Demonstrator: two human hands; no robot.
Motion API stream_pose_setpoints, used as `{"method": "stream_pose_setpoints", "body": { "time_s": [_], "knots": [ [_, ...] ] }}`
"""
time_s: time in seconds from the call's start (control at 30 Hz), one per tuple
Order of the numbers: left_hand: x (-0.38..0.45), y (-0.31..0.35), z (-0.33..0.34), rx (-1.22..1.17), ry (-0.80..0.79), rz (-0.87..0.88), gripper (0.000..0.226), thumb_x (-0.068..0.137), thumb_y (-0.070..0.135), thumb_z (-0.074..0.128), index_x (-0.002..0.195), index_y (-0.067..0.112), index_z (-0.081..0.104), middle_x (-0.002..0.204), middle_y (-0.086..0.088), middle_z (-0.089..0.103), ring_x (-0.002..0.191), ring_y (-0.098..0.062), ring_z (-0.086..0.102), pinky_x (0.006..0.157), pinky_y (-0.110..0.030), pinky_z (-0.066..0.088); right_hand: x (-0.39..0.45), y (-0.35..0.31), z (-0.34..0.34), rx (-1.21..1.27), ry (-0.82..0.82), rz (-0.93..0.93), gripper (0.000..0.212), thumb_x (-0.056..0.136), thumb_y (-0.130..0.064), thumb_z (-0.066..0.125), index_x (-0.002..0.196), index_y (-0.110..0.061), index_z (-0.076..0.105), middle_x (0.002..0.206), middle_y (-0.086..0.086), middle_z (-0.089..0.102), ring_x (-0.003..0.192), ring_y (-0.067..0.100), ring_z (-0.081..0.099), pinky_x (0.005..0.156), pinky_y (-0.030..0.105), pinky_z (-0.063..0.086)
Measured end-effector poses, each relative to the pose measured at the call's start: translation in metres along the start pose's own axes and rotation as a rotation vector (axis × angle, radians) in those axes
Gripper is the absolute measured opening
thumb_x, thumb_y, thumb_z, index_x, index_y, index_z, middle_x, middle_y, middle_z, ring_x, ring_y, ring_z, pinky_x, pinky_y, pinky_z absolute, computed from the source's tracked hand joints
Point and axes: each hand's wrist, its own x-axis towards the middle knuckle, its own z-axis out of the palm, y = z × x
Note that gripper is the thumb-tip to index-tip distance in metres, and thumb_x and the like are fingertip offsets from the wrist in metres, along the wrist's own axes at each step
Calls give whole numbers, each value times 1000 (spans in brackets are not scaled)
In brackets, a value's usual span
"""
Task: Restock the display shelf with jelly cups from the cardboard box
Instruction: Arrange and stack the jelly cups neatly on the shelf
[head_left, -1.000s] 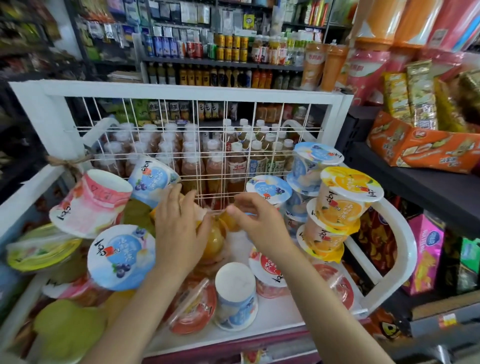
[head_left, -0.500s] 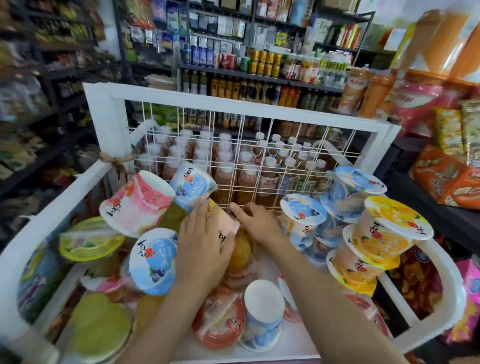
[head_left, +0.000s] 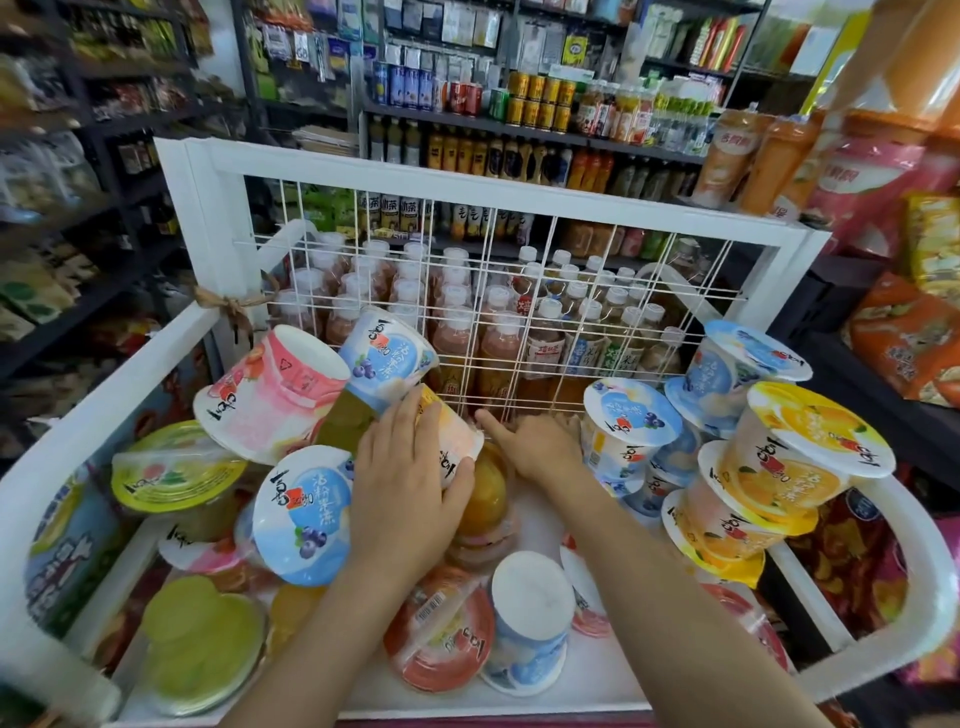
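Observation:
A white display shelf with a wire back holds several jelly cups in pink, blue, orange and green. My left hand lies over an orange-and-white jelly cup tipped on its side in the middle of the pile, fingers curled around it. Just to its right, my right hand reaches toward the wire back and rests low on the shelf among the cups; what it holds is hidden. Blue cups and orange cups are stacked at the right. No cardboard box is in view.
Behind the wire grid stand several bottled drinks. Store shelves with cans and bottles fill the background. Snack bags lie on a dark shelf at the right. A pink cup and a green cup sit at the left.
The view has moved closer and lower over the shelf. Both hands pushed further back toward the wire grid, the left one settling over the orange-and-white cup.

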Motion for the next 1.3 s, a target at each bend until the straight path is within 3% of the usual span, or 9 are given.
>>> {"method": "stream_pose_setpoints", "body": {
  "time_s": [0.1, 0.3, 0.4, 0.5, 0.67, 0.8, 1.0, 1.2, 1.3],
  "knots": [
    [-1, 0, 1, 10, 0, -6, 64, 91, 47, 41, 139, 8, 49, 151, -12, 42, 136, -31, 41, 110, -48, 35, 1, 0, -2, -19, -28, -46, 91, 82, -88, 15, 96, -20, 74, 101, 9, 71, 106, 29, 63, 97, 44, 38],
    [-1, 1, 0, 9, -18, -25, 64, 91, 49, 39, 141, 10, 47, 155, -9, 38, 139, -27, 36, 114, -43, 28, 1, -9, -15, -79, -200, -6, 95, 84, -86, 9, 119, -21, 68, 125, 9, 66, 124, 29, 55, 108, 49, 30],
    [-2, 2, 0, 14, -24, -33, 64, 91, 50, 38, 142, 11, 46, 155, -9, 38, 140, -27, 36, 114, -44, 29, 0, -12, -15, -143, -209, 25, 100, 84, -87, 8, 125, -16, 65, 133, 13, 61, 130, 30, 50, 112, 51, 24],
    [-2, 2, -1, 18, -26, -29, 64, 92, 50, 38, 142, 11, 46, 154, -10, 39, 139, -28, 38, 113, -46, 32, -1, -13, -12, -179, -154, 52, 101, 82, -88, 10, 122, -13, 65, 134, 16, 60, 133, 30, 46, 113, 50, 19],
    [-1, 2, -1, 36, -25, -21, 63, 92, 49, 40, 140, 10, 48, 154, -12, 40, 138, -31, 40, 111, -48, 35, 1, -6, -5, -28, -35, 33, 99, 76, -93, 17, 117, -14, 62, 122, 18, 64, 125, 35, 50, 101, 48, 36],
    [-1, 1, 0, 65, -31, -7, 62, 91, 50, 40, 139, 13, 50, 154, -13, 38, 138, -32, 39, 110, -50, 36, -5, -4, -4, 124, 68, 7, 86, 84, -84, 28, 131, -15, 53, 132, 23, 55, 130, 39, 42, 108, 49, 31],
    [-1, 3, 1, 108, -52, 4, 61, 93, 53, 36, 140, 18, 52, 154, -14, 38, 139, -34, 37, 111, -49, 32, -19, -17, -15, 484, 233, -72, 63, 95, -66, 38, 132, -16, 49, 124, 23, 57, 122, 39, 43, 102, 45, 34],
    [-1, 5, -4, 50, -77, -12, 66, 98, 60, 22, 142, 19, 51, 160, -11, 29, 145, -31, 26, 116, -48, 24, -72, -20, -48, 733, 491, -295, 66, 89, -72, 31, 130, -24, 51, 125, 2, 59, 117, 22, 49, 95, 36, 38],
    [0, 6, -14, -129, -62, -11, 80, 97, 67, 6, 143, 20, 51, 162, -8, 27, 150, -26, 18, 122, -46, 13, -108, -8, -54, 832, 459, -322, 57, 91, -71, 38, 125, -28, 54, 110, -4, 63, 106, 11, 57, 90, 31, 47]
  ]
}}
